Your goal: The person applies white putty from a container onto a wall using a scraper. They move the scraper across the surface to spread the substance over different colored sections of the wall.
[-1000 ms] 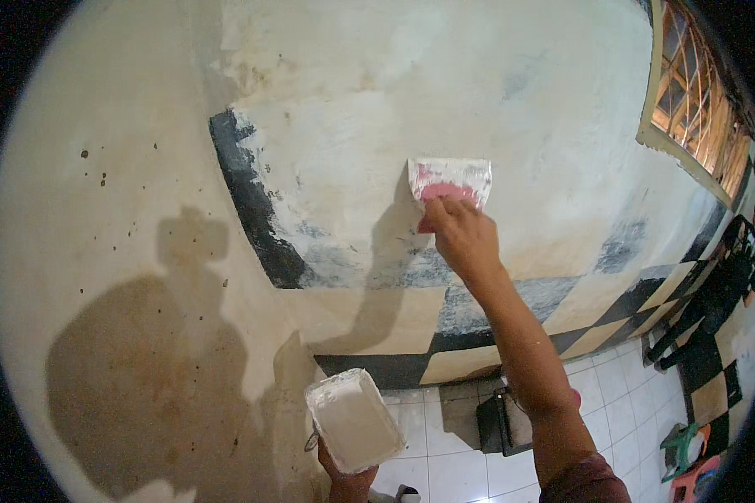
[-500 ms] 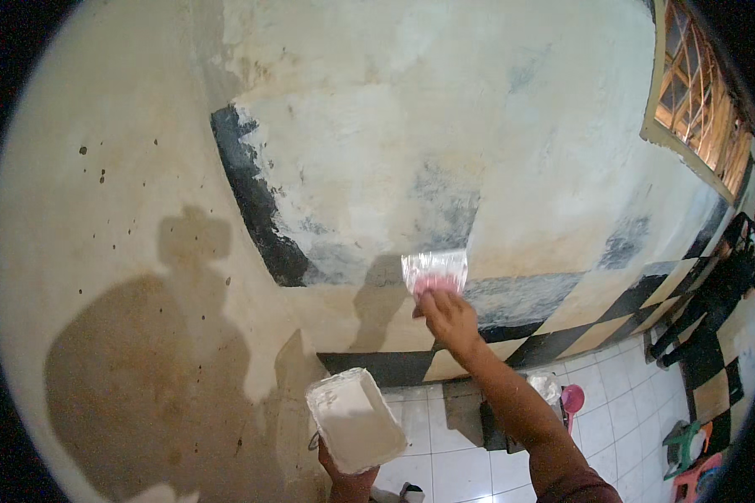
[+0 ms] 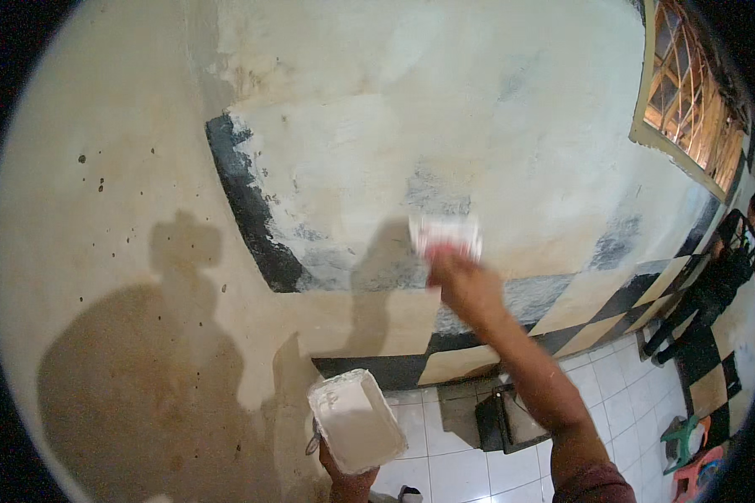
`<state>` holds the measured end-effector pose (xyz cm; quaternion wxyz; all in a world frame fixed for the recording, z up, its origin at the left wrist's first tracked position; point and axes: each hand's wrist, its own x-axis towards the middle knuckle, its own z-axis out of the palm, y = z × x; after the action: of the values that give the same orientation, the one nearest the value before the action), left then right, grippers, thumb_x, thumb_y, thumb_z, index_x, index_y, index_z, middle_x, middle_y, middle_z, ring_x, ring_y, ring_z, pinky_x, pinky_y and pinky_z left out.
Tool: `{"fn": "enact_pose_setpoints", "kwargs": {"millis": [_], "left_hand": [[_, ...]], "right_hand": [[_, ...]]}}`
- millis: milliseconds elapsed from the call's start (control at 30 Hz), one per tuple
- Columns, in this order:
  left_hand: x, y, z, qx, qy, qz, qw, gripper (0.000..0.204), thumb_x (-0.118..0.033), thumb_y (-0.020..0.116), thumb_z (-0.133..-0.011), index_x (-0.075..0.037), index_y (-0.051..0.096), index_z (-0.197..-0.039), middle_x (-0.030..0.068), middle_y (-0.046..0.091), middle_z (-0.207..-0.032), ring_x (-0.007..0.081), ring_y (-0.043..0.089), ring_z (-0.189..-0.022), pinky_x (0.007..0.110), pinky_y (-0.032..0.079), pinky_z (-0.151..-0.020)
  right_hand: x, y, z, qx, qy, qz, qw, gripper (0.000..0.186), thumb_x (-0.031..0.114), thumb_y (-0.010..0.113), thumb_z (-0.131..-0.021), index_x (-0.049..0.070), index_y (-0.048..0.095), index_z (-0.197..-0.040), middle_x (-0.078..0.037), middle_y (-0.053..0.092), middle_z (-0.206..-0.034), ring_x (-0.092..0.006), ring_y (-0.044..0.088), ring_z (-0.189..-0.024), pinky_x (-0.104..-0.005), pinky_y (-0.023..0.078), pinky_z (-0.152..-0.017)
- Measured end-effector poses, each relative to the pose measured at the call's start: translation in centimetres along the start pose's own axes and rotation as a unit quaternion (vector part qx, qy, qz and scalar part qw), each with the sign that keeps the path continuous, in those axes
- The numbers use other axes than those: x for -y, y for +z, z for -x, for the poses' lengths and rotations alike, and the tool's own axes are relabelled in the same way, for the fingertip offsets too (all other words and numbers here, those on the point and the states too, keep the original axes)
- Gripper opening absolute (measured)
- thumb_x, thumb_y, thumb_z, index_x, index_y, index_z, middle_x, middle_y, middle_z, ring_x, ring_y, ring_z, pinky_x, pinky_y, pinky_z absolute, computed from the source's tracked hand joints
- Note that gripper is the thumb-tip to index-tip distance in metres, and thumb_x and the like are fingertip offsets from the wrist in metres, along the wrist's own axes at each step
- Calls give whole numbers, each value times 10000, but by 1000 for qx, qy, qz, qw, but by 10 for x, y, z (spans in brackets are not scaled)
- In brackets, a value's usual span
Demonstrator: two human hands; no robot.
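My right hand (image 3: pixel 468 287) is closed around the pink grip of a wide putty scraper (image 3: pixel 445 228), smeared by motion. Its broad blade lies against or very near the pale wall (image 3: pixel 344 159), over a faded dark patch partly coated with white. Down by the floor, my left hand (image 3: pixel 346 476) grips a white rectangular tub (image 3: pixel 315 402) from below and beside it. Smooth white paste (image 3: pixel 361 429) lies inside, with dried smears along the rim. Most of the left fingers are hidden behind the tub.
A black checkered band (image 3: pixel 377 369) runs along the wall's base above white floor tiles (image 3: pixel 461 474). Past my right forearm stands a dark box (image 3: pixel 495 423). At right are a window (image 3: pixel 688 101), a person in dark clothes (image 3: pixel 709 285), a green stool (image 3: pixel 684 436) and a red stool (image 3: pixel 696 474).
My right hand has moved the scraper up and slightly right along the wall. The tub in my left hand stays nearly still. The view has shifted a little.
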<state>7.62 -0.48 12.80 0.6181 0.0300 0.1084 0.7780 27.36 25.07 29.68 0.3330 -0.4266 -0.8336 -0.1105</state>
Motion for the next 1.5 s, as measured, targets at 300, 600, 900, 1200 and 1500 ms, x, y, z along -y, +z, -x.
{"fn": "enact_pose_setpoints", "kwargs": {"millis": [300,600,900,1200,1500], "left_hand": [[13,16,0,109,-23,-52,992,721,-548,614,-855,-186,434,-1451,91,484,-1455,354,496,-1301,599,380,-1085],[1,20,4,-31,-3,-41,999,687,-523,595,-869,-183,443,-1447,87,525,-1416,344,523,-1278,602,398,-1070],[6,27,8,-8,-46,29,998,599,-560,436,-971,-200,437,-1450,88,511,-1434,336,510,-1295,578,379,-1091],[10,9,6,-25,-32,2,999,689,-543,561,-870,-201,436,-1455,86,503,-1440,351,516,-1284,610,385,-1073],[14,16,18,24,-22,-28,999,579,-547,474,-965,-187,467,-1418,89,560,-1365,324,555,-1236,529,457,-1032]], "right_hand": [[-31,-14,-63,-32,-31,67,997,341,159,659,-834,94,565,-1155,-149,660,-1108,-335,654,-1010,-449,559,-746],[-10,117,113,170,-18,-16,985,321,249,681,-850,100,558,-1106,-95,655,-1067,-340,667,-920,-469,573,-711],[-19,98,16,-58,-104,82,989,405,207,660,-819,51,535,-1171,-145,600,-1093,-345,610,-964,-432,549,-789],[-5,102,79,147,-24,-6,989,383,228,610,-889,71,527,-1228,-196,602,-1213,-406,648,-997,-506,573,-741],[5,-30,-94,-196,-59,99,974,243,117,642,-843,159,564,-1069,-41,624,-874,-282,657,-726,-428,544,-546]]}}
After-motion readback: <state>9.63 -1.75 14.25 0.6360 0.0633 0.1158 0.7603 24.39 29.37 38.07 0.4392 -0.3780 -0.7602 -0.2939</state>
